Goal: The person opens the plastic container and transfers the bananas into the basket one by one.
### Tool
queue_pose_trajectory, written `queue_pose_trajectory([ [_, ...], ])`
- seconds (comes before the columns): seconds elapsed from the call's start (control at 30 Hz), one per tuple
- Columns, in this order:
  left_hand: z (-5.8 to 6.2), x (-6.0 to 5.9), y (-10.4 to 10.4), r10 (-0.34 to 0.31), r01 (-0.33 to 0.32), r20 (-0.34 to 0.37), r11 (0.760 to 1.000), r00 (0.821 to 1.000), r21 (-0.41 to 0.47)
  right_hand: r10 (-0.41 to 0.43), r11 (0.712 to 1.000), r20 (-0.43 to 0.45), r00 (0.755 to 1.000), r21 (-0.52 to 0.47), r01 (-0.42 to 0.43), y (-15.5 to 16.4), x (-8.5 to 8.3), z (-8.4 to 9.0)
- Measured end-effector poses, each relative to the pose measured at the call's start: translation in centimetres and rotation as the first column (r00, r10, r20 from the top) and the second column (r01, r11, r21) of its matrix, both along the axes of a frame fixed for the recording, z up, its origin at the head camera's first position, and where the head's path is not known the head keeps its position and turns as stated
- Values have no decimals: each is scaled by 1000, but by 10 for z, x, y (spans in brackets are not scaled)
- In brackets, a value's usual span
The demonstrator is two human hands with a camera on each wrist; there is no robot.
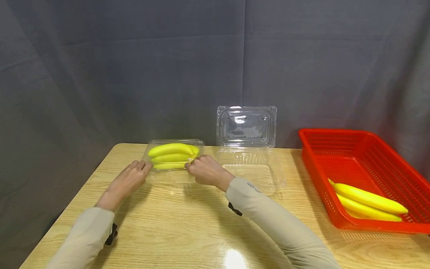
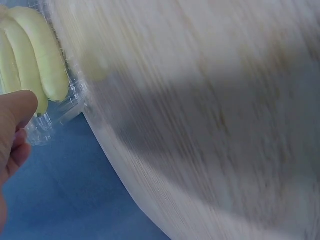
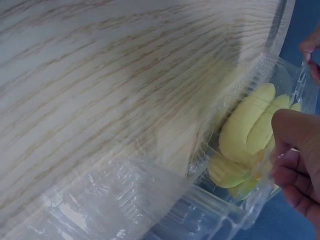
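Observation:
A clear plastic clamshell box point(image 1: 161, 142) at the back left of the table holds a bunch of yellow bananas point(image 1: 173, 150), seen through its plastic. My left hand point(image 1: 132, 176) pinches the box's near left corner. In the left wrist view, the left thumb point(image 2: 22, 107) overlaps that corner beside the banana tips. With curled fingers, my right hand point(image 1: 209, 170) pinches the near edge toward the right corner. The right wrist view shows the right hand point(image 3: 300, 160) at the rim, thumb over the edge, and the bananas point(image 3: 245, 125) inside. The fingertips under the rim are hidden.
A second clear clamshell box point(image 1: 248, 175) stands beside it, its lid point(image 1: 246, 127) raised against the grey curtain point(image 1: 168, 74). On the right, a red plastic basket point(image 1: 319, 190) contains more bananas point(image 1: 369, 200). The wooden table point(image 1: 168, 235) ends at the curtain.

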State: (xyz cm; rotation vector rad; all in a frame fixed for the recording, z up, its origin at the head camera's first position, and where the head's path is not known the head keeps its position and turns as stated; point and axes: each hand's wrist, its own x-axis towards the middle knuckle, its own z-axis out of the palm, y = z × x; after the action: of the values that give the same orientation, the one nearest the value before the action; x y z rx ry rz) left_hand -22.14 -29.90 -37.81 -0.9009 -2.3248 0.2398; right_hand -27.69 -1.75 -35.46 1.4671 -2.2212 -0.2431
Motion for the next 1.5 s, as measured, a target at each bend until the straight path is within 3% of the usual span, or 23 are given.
queue_pose_trajectory([
  [0.3, 5, 0, 3, -15, 15, -1, 999, 1000, 48, 23, 995, -127, 992, -91, -35, 2, -1, 0],
  [1.0, 10, 7, 4, -20, 19, 17, 998, 1000, 58, 45, 984, 6, 999, -174, -43, 20, 9, 1],
  [1.5, 13, 15, 13, -30, 25, 29, 988, 999, 155, 137, 930, 52, 989, -352, -110, 35, 11, 8],
])
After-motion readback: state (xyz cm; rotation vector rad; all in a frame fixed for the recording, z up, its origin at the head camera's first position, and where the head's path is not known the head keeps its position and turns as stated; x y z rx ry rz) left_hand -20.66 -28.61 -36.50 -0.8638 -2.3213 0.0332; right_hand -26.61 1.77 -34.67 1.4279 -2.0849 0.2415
